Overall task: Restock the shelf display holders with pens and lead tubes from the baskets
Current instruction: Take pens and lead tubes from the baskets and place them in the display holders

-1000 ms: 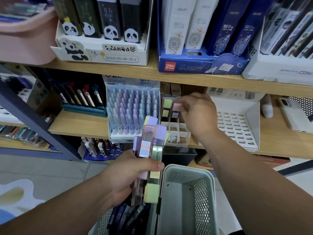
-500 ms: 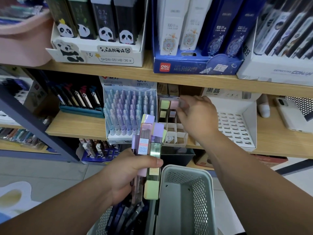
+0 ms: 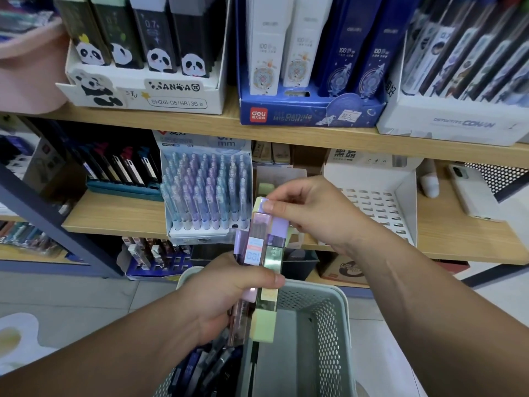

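- We hold a bundle of lead tubes [image 3: 259, 245] upright in front of the middle shelf [image 3: 114, 216], over the baskets and just before the shelf's front edge. The tubes are lilac, pink and pale green, and one carries a blue and pink label.
- Our left hand [image 3: 226, 293] is wrapped around the lower half of the bundle, with the thumb pressed across the front.
- Our right hand [image 3: 315, 216] pinches the top end of one tube between thumb and fingertips.
- Below the hands is a grey-green perforated basket [image 3: 340, 310]. A second basket [image 3: 186, 279] to its left holds dark pens [image 3: 206, 368].
- On the middle shelf, just left of the bundle, a holder [image 3: 197, 233] is packed with pastel blue and purple pens [image 3: 206, 196].
- Just behind the right hand a green-capped tube [image 3: 264, 188] stands in another holder, which is mostly hidden.
- To the right on the same shelf sits a white slotted holder [image 3: 372, 202], and a phone [image 3: 472, 193] lies near the shelf's right end.
- The upper shelf [image 3: 186, 124] carries a panda-printed box [image 3: 143, 90] and a blue box [image 3: 309, 113].
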`<state>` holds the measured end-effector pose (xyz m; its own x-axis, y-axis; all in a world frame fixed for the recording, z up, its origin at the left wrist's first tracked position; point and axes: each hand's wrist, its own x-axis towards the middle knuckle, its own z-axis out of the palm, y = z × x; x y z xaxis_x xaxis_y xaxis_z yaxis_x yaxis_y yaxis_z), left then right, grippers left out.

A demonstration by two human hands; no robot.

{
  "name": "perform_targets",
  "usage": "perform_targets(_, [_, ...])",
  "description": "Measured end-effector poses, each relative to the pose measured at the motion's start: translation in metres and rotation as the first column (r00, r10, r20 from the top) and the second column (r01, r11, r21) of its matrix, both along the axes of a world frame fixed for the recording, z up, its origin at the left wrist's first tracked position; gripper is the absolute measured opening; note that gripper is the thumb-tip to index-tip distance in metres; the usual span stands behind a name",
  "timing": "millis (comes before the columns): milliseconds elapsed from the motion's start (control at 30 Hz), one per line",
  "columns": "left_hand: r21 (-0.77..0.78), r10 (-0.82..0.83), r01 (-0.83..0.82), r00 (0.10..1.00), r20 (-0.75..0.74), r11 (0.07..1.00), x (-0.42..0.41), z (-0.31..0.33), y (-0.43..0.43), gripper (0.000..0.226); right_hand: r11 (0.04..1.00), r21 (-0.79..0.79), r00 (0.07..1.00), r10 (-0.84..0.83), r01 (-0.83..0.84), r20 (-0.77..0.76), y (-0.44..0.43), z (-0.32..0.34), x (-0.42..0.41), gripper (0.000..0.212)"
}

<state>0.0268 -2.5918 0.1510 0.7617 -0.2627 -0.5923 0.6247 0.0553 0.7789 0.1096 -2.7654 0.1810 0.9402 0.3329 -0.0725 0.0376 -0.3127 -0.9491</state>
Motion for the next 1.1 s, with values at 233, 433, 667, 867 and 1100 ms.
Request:
perform_targets(233, [-0.017, -0.049, 0.049, 0.999, 0.007, 0.999, 0.0, 0.003, -0.006, 0.057, 1.0, -0.006, 1.0, 0.008, -0.008, -0.006, -0.009, -0.002, -0.004, 0.009])
perform_targets(433, [-0.029, -0.071, 0.071, 0.997, 0.003, 0.997, 0.003, -0.001, -0.003, 0.03, 0.999, 0.012, 0.998, -0.047, 0.047, -0.032, -0.006, -0.002, -0.005, 0.01])
perform_targets(667, [-0.007, -0.118, 0.118, 0.993, -0.022, 0.993, -0.002, -0.005, 0.002, 0.024, 0.911, 0.255, 0.946, -0.307, 0.323, -0.101, -0.028, 0.012, 0.011, 0.008])
perform_targets(867, [-0.08, -0.07, 0.066, 0.997, -0.043, 0.995, 0.001, -0.008, 0.006, 0.03, 0.831, 0.29, 0.878, -0.469, 0.474, -0.093, -0.042, 0.006, 0.019, 0.009])
perform_targets(1100, [-0.088, 0.002, -0.008, 0.998, -0.064, 0.996, 0.0, -0.01, 0.008, 0.031, 0.874, 0.116, 0.878, -0.478, 0.472, 0.026, -0.041, -0.008, 0.022, 0.02])
